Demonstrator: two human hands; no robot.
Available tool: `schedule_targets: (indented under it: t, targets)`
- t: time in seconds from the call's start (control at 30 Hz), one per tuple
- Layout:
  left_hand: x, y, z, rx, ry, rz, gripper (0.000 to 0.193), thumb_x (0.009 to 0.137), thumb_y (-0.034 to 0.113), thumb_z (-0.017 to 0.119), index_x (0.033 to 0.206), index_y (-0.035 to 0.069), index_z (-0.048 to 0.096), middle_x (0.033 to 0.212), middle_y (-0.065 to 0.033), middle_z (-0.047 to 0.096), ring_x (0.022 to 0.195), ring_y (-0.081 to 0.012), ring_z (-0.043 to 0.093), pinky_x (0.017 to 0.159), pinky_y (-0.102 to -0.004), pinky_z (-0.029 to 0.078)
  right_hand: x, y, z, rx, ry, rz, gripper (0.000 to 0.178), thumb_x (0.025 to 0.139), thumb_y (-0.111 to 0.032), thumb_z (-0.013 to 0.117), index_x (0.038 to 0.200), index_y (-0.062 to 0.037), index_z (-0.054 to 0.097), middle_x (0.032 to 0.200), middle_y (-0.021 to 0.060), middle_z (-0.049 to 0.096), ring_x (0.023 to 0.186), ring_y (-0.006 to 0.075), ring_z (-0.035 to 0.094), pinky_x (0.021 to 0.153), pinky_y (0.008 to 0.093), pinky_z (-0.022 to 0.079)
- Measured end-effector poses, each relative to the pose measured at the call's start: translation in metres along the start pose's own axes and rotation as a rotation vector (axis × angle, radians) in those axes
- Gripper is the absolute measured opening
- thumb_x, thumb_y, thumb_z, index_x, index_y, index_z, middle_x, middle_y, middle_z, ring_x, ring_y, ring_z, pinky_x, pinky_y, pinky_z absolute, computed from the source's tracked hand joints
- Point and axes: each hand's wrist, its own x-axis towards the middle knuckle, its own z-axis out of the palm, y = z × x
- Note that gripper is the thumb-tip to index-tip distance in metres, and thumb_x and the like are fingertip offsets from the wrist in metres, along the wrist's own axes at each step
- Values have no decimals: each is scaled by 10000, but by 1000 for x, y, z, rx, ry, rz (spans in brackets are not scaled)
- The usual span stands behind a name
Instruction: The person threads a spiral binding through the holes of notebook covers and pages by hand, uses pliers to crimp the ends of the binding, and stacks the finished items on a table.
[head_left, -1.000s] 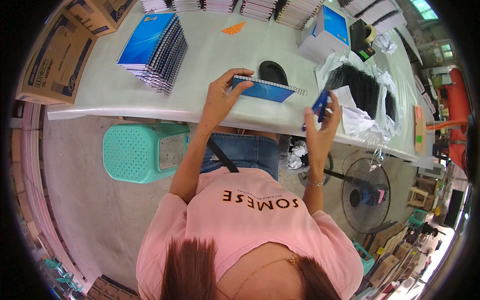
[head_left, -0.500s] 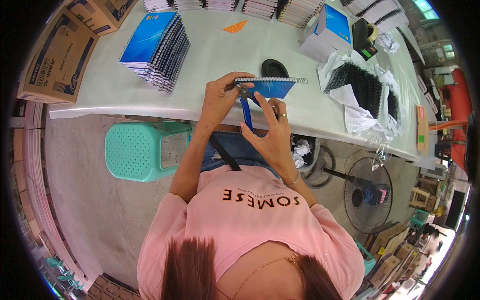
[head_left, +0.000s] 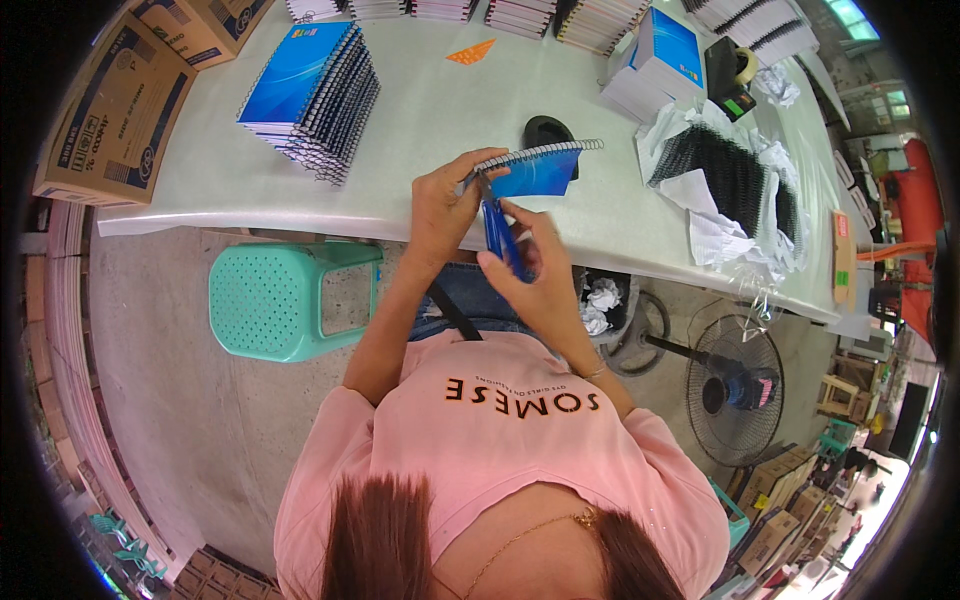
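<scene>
Stacked notebooks (head_left: 310, 100): rising in a blue-topped pile on the left of the bench (head_left: 430, 90), near brown cartons (head_left: 115, 120).
Orange piece (head_left: 471, 53): lying flat, well apart from the work.
Black coils (head_left: 712, 175): spreading over crumpled white paper (head_left: 692, 197) at right, near a tape dispenser (head_left: 728, 80).
Teal stool (head_left: 262, 300) and fan (head_left: 715, 393): standing off the bench's near side.
Black oval object (head_left: 537, 131): sitting behind the held notebook, partly hiding.
Blue spiral notebook (head_left: 535, 176): tilting up over the bench's near part, poking bare coil past its right end.
Left fingers (head_left: 462, 164): pinching the notebook's left end, partly covering it.
Right fingers (head_left: 537, 224): wrapping around blue-handled pliers (head_left: 494, 228), aiming the tips at the coil's left end; cannot tell whether biting wire.
</scene>
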Motion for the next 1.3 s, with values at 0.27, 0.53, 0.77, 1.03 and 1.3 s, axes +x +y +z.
schedule_targets:
  t: [0.27,0.53,0.77,1.03,1.3]
  targets:
    - [-2,11,-3,6,43,-183,263,870,-38,605,1115,16,683,946,-67,697,818,-84,636,709,-206,525,11,-8,-29,449,-336,242,508,952,-216,584,1378,-20,390,1037,110,554,935,197,601,826,301,499]
    - [37,77,-68,125,420,-92,242,876,112,701,1108,45,693,873,-26,669,640,-41,510,563,-187,425,38,46,-119,-724,256,-235,516,751,-188,739,1233,-86,588,1121,174,525,1080,326,502,957,414,398]
    - [78,61,-157,101,678,183,294,917,196,670,1083,-47,660,921,-97,665,789,-84,575,697,-199,444,50,80,-125,-873,436,-336,442,792,-213,718,1203,-86,615,1184,227,494,1100,382,480,959,467,379]
    - [73,18,-172,500,842,131,388,885,304,681,990,-67,638,982,-143,618,945,-207,551,882,-340,419,45,65,-112,-910,557,-385,358,836,-240,699,1163,-106,645,1229,232,483,1115,381,481,974,470,361]
    - [71,-9,-183,290,814,67,389,886,315,664,976,-61,620,1016,-152,585,978,-234,526,917,-350,398,69,46,-131,-696,594,-383,221,872,-177,651,1080,-106,680,1102,145,587,1083,303,511,961,416,370]
